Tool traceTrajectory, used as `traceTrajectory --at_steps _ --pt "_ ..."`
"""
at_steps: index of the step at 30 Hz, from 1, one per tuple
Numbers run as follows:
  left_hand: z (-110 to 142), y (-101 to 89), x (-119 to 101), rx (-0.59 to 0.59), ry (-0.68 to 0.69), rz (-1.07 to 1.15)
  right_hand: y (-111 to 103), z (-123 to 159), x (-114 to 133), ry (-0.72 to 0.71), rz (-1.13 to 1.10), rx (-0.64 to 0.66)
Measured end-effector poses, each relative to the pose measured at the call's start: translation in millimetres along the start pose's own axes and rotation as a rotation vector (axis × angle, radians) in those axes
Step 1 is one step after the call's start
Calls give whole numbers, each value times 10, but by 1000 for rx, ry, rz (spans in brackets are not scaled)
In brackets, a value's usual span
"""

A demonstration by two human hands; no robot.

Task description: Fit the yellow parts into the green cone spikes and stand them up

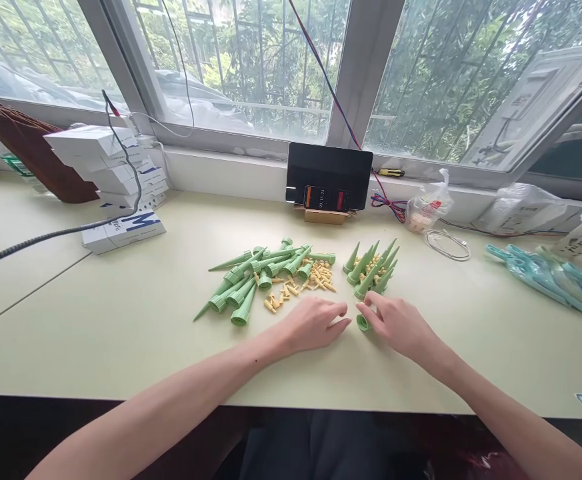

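Observation:
My left hand (319, 323) hovers just in front of the pile, its thumb and index finger a little apart with nothing seen between them. To its right, my right hand (401, 327) curls over a green plastic spike (363, 323), whose round open end faces left; the rest is hidden under the fingers. A loose heap of similar green spikes (243, 312) lies behind and left of my left hand. Small yellow plastic nozzles (321, 275) are scattered at its right side. Beyond my right hand, several green spikes (365, 283) stand point-up in a cluster, with yellow pieces among them.
At the window stands a dark tablet (329, 175) on a cardboard holder. White boxes (123, 231) and a brown bag (35, 150) are at left, with a black cable (51, 233). Right of the cluster lie a coiled white cable (448, 245) and wrapped turquoise tools (551, 280).

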State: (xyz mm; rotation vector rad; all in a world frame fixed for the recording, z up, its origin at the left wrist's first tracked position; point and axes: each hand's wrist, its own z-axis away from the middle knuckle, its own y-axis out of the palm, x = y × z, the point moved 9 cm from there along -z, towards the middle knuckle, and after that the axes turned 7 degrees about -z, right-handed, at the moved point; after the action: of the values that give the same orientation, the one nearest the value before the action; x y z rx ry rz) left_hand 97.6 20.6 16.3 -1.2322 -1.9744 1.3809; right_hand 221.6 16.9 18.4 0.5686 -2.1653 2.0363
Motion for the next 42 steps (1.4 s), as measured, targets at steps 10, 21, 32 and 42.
traceTrajectory --at_steps 10,21,32,42 --pt "37 81 -299 -30 246 -106 126 19 -167 135 -198 112" --pt "80 142 -467 -136 359 -201 -157 135 199 -167 -259 -115" --pt "65 131 -440 -91 347 -175 -223 -156 307 -333 -161 -300" --pt "59 143 -416 -61 321 -122 -7 -398 277 -206 78 -287"
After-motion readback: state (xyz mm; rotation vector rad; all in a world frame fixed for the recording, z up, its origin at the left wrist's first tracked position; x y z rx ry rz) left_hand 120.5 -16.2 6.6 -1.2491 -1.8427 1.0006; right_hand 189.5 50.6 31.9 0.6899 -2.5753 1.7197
